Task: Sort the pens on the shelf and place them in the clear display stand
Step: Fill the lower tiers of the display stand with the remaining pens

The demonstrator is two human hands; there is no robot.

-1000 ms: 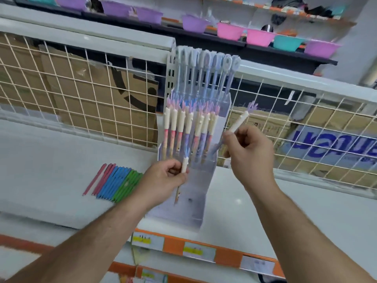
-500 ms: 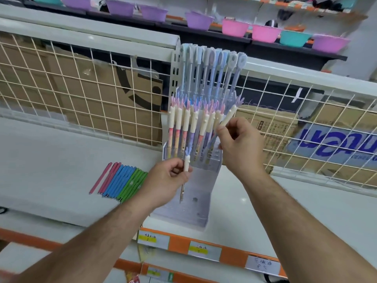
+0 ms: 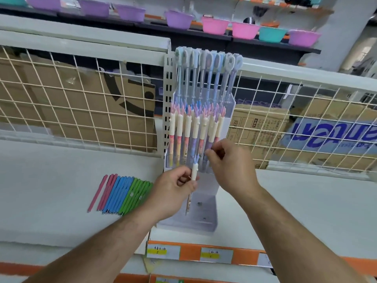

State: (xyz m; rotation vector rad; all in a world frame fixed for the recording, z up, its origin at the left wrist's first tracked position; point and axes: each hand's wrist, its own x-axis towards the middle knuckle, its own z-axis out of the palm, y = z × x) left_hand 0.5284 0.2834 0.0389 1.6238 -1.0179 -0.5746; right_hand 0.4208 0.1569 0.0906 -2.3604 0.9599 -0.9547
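Pens, log entry, near to far.

Front edge of the shelf (image 3: 51,180): orange strip with price labels (image 3: 163,252); both forearms cross it.

I have the left hand (image 3: 173,190) closed round a cream-capped spare pen (image 3: 194,173). It is held upright, just in front of the clear display stand (image 3: 204,221), whose base sits at the front edge of the shelf. Left of that hand, the loose pens (image 3: 122,195) lie side by side on the shelf in pink, blue and green groups, not yet in the stand.

Change: a second ago the right hand (image 3: 228,164) carried a pen tilted in the air, right of the stand. That pen now stands as the end pen (image 3: 213,129) at the right of the middle row (image 3: 187,127). Thumb and forefinger appear to pinch its lower barrel; release not confirmed. Judgement: one more pen is seated and the spare pen goes next.

Room: I read the middle row as packed across, while the stand's lower front tier shows bare plastic. I can withdraw toward the right end of the shelf; the left side is hemmed by the loose pens.

Behind: the back row (image 3: 204,64) of tall pens, then the wire grid (image 3: 81,99) along the back edge, which blocks any reach-over. Cardboard boxes (image 3: 61,88) sit beyond it, and coloured bowls (image 3: 214,25) sit farthest back.
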